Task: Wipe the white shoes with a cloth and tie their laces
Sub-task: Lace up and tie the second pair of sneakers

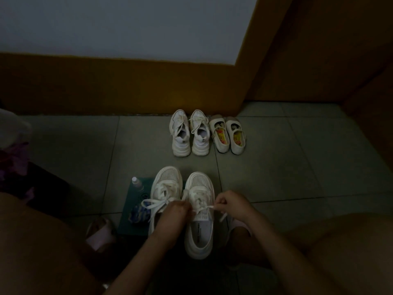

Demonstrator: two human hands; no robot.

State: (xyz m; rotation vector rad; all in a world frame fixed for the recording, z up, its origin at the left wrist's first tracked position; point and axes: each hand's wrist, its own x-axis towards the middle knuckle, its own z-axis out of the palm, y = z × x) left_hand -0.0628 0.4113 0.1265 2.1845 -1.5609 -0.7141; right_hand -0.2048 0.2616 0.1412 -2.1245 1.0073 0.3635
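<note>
1. White shoes: the near pair [168, 179] sits at 6 o'clock, right in front of you. You're on its right-hand shoe [198, 233].
2. Your right hand [230, 204] pinches one lace [209, 207] end. Your left hand [177, 211] looks curled round the other, just across the tongue.
3. Pull both ends evenly, snug the knot flat, and keep the loops equal.
4. Count: three pairs, six shoes, with laced sneakers [190, 133] at 12 and strap shoes [227, 135] at 1. One bottle [137, 184] and one cloth [139, 213] at 9.

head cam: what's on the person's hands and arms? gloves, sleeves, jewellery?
Left hand and right hand are bare, no gloves. Forearms bare to the frame edge: no sleeves, watch or bracelet visible. Rings: too dim to tell.
</note>
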